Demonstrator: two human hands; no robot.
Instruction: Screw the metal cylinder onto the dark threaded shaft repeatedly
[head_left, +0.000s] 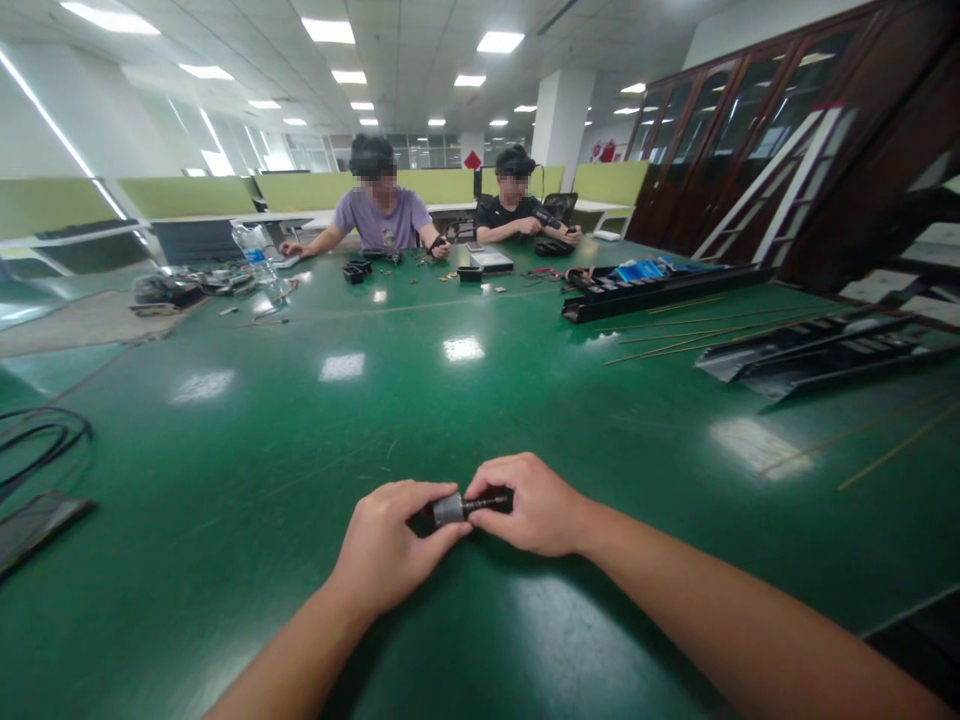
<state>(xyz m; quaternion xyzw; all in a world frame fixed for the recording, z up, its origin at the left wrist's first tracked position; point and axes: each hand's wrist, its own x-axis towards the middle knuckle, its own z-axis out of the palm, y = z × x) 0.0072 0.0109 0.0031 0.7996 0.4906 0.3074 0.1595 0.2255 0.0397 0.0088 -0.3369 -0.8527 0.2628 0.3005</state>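
Your L hand (388,545) and R hand (536,505) have fingers closed round the small grey metal cylinder w/ dark ridged shaft (450,509) over the glossy green counter (292,440), black metal channels (660,292) far R, clear plastic bottle (257,252) far L.

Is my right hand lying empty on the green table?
No, your right hand has its thumb and fingers around the slim dark shaft that extends from the silver cylinder in your left hand.
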